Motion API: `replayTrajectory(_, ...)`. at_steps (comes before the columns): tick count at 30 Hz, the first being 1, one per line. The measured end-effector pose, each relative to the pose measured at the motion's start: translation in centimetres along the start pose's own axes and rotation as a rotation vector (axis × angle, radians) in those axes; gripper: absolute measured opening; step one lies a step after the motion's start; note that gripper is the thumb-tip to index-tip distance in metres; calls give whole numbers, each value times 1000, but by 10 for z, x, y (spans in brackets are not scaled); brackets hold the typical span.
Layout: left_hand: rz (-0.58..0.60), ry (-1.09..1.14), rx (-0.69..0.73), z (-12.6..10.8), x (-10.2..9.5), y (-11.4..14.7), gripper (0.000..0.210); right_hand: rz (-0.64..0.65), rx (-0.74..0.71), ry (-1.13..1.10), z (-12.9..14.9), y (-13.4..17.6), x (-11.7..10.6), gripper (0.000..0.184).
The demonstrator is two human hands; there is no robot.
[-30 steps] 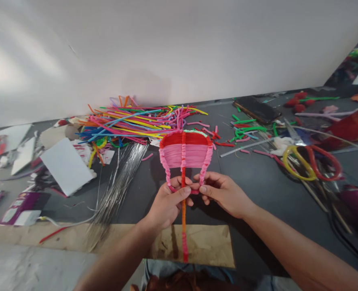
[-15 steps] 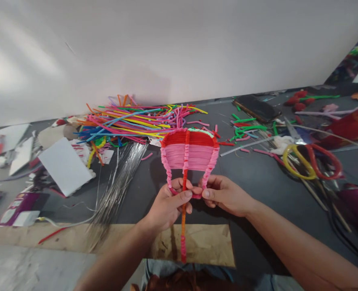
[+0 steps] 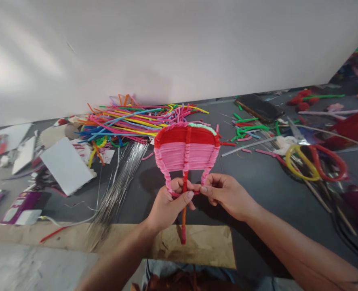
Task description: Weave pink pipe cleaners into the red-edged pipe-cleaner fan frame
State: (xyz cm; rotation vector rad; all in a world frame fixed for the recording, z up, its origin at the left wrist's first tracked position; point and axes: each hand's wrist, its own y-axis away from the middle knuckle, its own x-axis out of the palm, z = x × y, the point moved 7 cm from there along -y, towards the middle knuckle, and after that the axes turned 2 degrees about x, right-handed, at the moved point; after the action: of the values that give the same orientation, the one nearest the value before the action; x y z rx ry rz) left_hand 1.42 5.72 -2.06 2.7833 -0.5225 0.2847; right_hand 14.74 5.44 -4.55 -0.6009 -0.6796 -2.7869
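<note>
Both my hands hold a fan-shaped pipe cleaner craft, raised over the table near the middle of the view. Its top band is red, its lower part is pink, and a mint green twist runs along the upper right rim. A red and orange stem passes down its centre. My left hand is closed around the stem and the bottom of the frame, thumb in front. My right hand pinches the lower right corner between thumb and fingers. Part of the bottom edge is hidden by my fingers.
Behind lies a heap of coloured pipe cleaners. Thin metal wires stretch out at left, near a white card. Scissors and a dark phone lie at right. Brown paper covers the front edge.
The craft has tilted, its top coming closer and looking wider, while the stem's lower end has swung away and looks shorter. Both hands keep their hold.
</note>
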Motion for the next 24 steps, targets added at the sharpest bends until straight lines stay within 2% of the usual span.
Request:
replayTrajectory(6,-77,348,-127,6,-1,-3,21,156,-58,-98,7,4,10,24)
replayTrajectory(9,-73,343,-124,7,-1,-4,20,139,-48,-105,5,2,10,22)
replayTrajectory(15,-24,167,-17,6,0,-3,14,82,92,-87,-2,1,10,33)
replayTrajectory(19,-1,60,22,2,2,-1,12,60,78,-16,0,3,6,35)
replayTrajectory(21,-10,121,-8,2,3,-1,13,80,42,1,2,4,5,34)
replayTrajectory(24,-23,351,-112,5,5,-3,14,152,-37,0,7,5,9,29)
